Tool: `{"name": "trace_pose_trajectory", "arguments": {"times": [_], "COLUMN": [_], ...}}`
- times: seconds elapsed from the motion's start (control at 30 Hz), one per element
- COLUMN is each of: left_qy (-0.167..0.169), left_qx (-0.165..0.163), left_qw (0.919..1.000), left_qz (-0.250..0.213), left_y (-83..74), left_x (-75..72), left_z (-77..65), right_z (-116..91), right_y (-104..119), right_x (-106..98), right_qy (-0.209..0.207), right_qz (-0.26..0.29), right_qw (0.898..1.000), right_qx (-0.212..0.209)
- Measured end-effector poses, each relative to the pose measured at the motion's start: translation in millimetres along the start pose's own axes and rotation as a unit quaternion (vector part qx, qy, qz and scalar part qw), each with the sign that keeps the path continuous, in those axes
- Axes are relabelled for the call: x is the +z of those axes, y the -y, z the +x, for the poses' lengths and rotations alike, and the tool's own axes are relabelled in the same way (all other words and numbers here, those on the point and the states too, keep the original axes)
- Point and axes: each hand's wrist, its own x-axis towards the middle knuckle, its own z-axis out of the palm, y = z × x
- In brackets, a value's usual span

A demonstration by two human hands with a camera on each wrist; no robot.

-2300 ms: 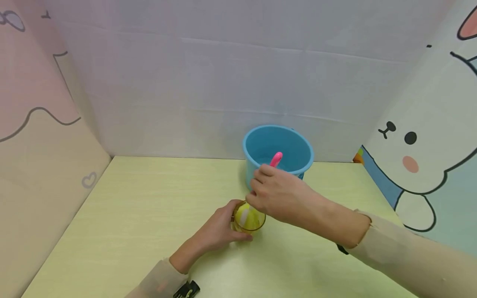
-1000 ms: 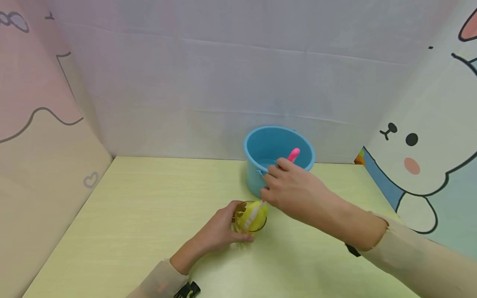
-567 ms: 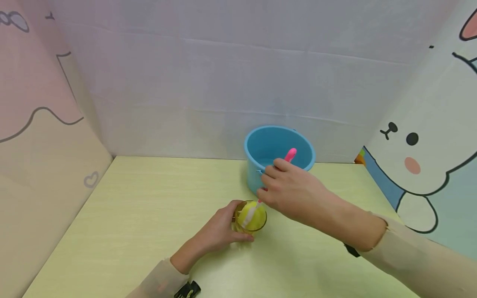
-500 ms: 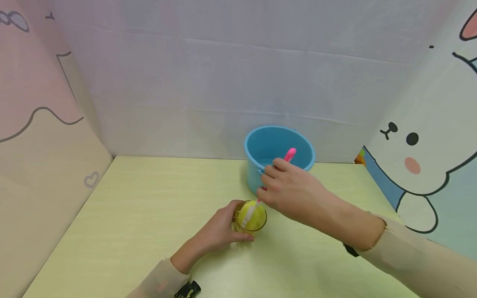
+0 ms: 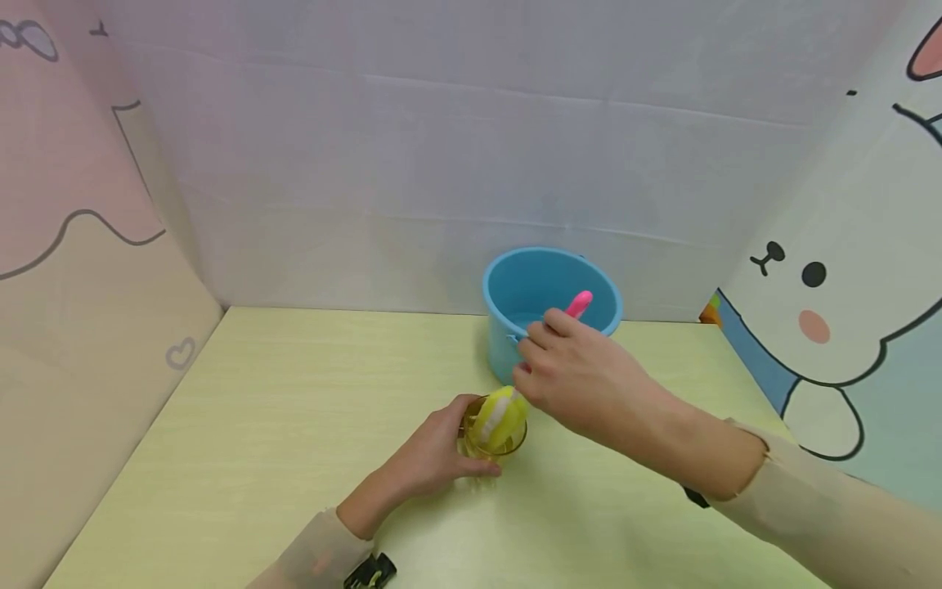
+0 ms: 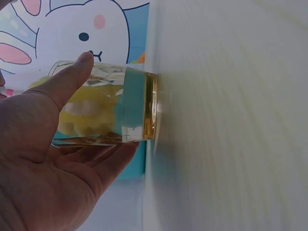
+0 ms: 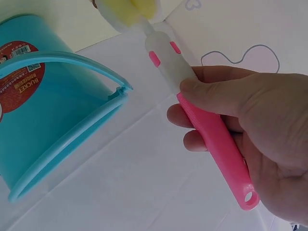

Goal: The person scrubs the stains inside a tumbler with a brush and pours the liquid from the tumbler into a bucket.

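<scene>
A see-through amber glass cup (image 6: pixel 134 103) stands on the table, and my left hand (image 5: pixel 430 454) grips it round its side. My right hand (image 5: pixel 589 380) holds a cup brush by its pink and white handle (image 7: pixel 211 130), thumb on the white part and fingers curled beneath. The brush's yellow and white sponge head (image 5: pixel 500 417) sits tilted in the cup's mouth, its upper part rising above the rim. In the left wrist view the yellow sponge (image 6: pixel 91 108) shows through the cup wall.
Just behind the hands stands a blue bucket (image 5: pixel 495 335) with a red label (image 7: pixel 21 77) and a blue handle (image 7: pixel 72 57). A white sheet (image 5: pixel 441 164) hangs behind the pale table (image 5: pixel 294 409). Cartoon-printed panels (image 5: pixel 846 245) flank both sides.
The right hand has shifted slightly right and up, lifting the sponge head higher in the cup and turning it. The left hand and cup have hardly moved.
</scene>
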Motion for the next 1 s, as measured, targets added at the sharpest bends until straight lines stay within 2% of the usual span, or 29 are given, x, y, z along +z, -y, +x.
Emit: {"name": "trace_pose_trajectory", "arguments": {"times": [0.13, 0.47, 0.8, 1.0], "left_qy": [-0.001, -0.004, -0.006, -0.004], "left_qx": [-0.001, 0.007, 0.012, 0.002], "left_qw": [1.0000, 0.9999, 0.9999, 0.9999], "left_qz": [0.002, 0.009, -0.005, -0.011], "left_y": [0.4, 1.9, 3.4, 3.4], "left_x": [-0.4, 0.5, 1.4, 1.2], "left_z": [-0.2, 0.0, 0.1, 0.9], "right_z": [-1.7, -7.7, -3.3, -1.4], "right_y": [-0.5, -0.6, 0.7, -0.8], "right_x": [-4.6, -10.1, -7.6, -3.5], "right_qy": [0.010, 0.004, -0.042, -0.051], "right_qz": [0.005, 0.021, 0.020, 0.020], "right_qw": [1.000, 1.000, 0.999, 0.998], "right_qx": [0.001, -0.007, -0.008, 0.006]}}
